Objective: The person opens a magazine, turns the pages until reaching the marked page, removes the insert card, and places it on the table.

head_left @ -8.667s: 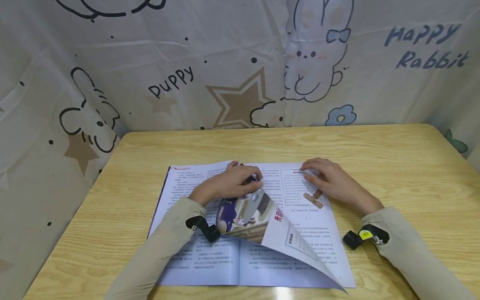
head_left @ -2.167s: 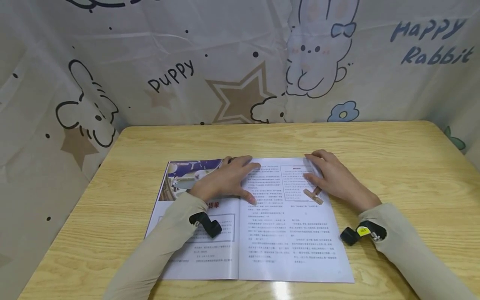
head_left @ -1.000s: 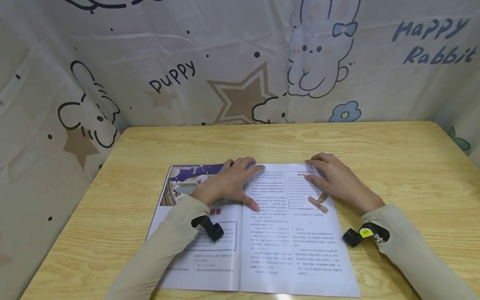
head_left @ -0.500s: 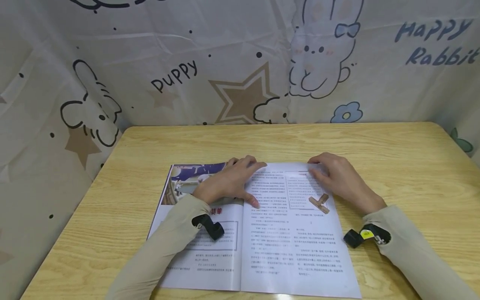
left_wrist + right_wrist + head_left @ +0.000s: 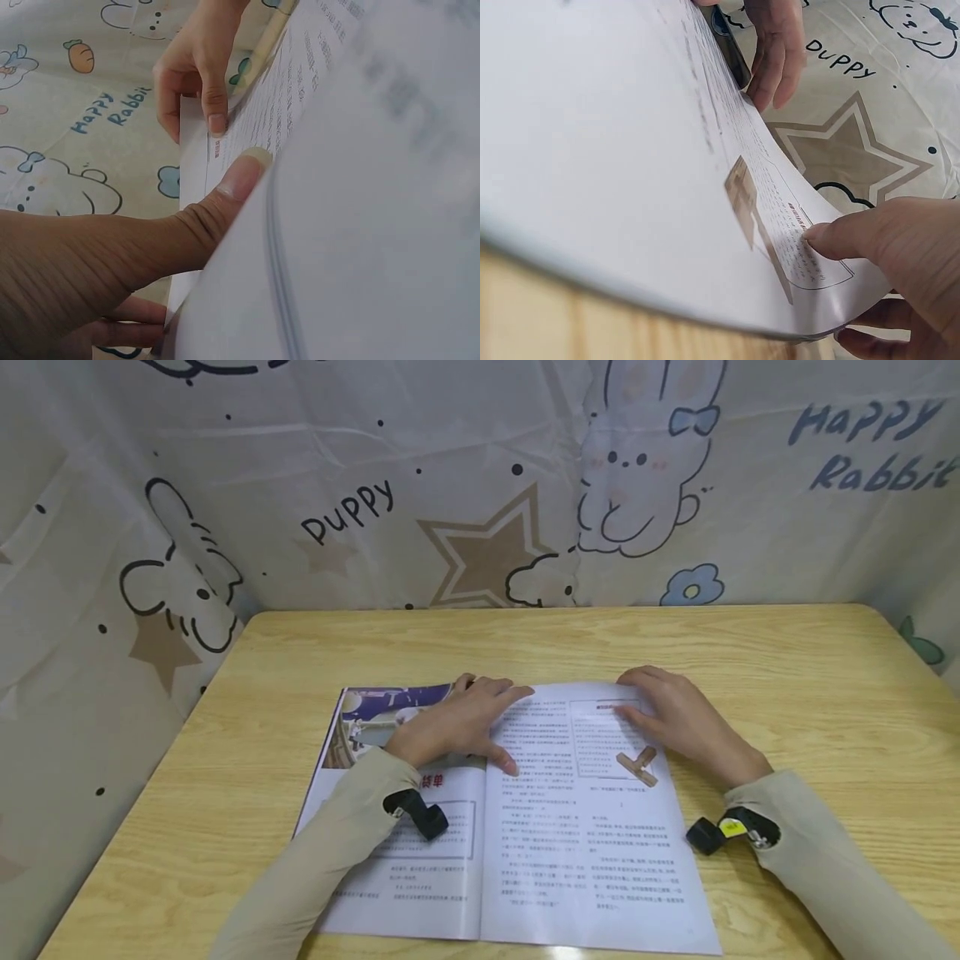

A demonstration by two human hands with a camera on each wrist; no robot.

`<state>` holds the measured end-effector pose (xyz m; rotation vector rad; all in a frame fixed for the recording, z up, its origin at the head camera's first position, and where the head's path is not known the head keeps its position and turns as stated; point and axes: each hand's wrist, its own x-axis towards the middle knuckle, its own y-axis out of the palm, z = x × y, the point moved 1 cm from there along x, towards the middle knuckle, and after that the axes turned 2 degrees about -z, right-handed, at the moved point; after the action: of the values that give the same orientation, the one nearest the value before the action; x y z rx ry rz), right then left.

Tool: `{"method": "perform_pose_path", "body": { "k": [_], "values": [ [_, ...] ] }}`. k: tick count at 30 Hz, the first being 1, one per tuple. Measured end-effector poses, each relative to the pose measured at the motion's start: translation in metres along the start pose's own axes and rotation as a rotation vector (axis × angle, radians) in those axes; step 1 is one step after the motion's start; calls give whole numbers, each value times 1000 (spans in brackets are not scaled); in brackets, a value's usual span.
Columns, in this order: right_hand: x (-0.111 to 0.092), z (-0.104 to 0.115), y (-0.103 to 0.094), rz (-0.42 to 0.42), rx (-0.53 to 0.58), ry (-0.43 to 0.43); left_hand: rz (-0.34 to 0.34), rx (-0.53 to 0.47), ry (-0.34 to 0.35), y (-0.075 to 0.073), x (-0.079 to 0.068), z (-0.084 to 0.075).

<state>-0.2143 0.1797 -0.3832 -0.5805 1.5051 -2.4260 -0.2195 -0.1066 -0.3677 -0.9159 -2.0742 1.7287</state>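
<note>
An open magazine point(image 5: 536, 852) lies on the wooden table, with a purple illustration point(image 5: 393, 706) at the top of its left page. My left hand point(image 5: 457, 722) rests across the upper fold, fingers spread toward the top edge and thumb on the right page. In the left wrist view that thumb point(image 5: 236, 184) lies on the paper near the fold. At the upper right corner my right hand point(image 5: 675, 714) pinches the page, thumb on top and fingers behind the edge. The right wrist view shows the page point(image 5: 630, 150) bowed up, with the right thumb point(image 5: 840, 236) on its boxed text.
The wooden table point(image 5: 810, 693) extends around the magazine on both sides and behind it. A printed cloth point(image 5: 300, 460) with cartoon animals and stars hangs behind and at the sides. Each wrist wears a small black camera point(image 5: 423, 818).
The illustrated sheet, earlier lifted by my left hand, now lies flat on the left. My right thumb and fingers have shifted at the corner, and the right page's top edge has risen slightly.
</note>
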Motion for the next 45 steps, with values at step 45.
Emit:
{"method": "perform_pose_path", "body": {
  "k": [45],
  "values": [
    [-3, 5, 3, 80, 10, 51, 13, -56, -50, 2, -4, 2]
  ]
}}
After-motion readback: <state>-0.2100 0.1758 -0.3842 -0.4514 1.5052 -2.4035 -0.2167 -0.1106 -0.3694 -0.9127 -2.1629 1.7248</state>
